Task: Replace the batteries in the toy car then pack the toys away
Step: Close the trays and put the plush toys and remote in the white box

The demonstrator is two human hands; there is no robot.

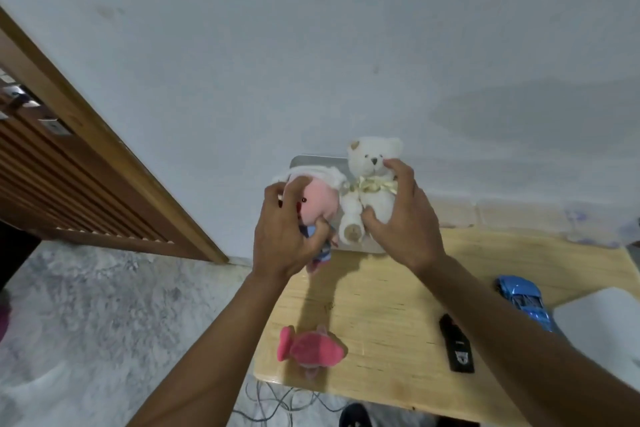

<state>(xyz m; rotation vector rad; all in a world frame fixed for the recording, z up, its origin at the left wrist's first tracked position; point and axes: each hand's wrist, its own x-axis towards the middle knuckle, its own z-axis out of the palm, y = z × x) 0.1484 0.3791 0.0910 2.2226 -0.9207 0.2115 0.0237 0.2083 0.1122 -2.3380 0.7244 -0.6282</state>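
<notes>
My left hand [285,236] grips a pink plush doll [320,199] with a white cap and blue clothes, held above the table's far left corner. My right hand [401,218] is closed around the body of a white teddy bear [369,163] with a cream ribbon. Both toys are over a grey container [311,161] that stands against the wall; only its rim and a bottom edge show behind them. A blue toy car [524,300] lies at the right side of the wooden table [381,305], partly hidden by my right forearm.
A pink plush fish [310,347] lies near the table's front left edge. A black remote control [457,345] sits beside my right forearm. A white sheet or lid [602,322] is at the far right. Cables [277,402] trail on the floor below, and a wooden slatted door [69,166] stands left.
</notes>
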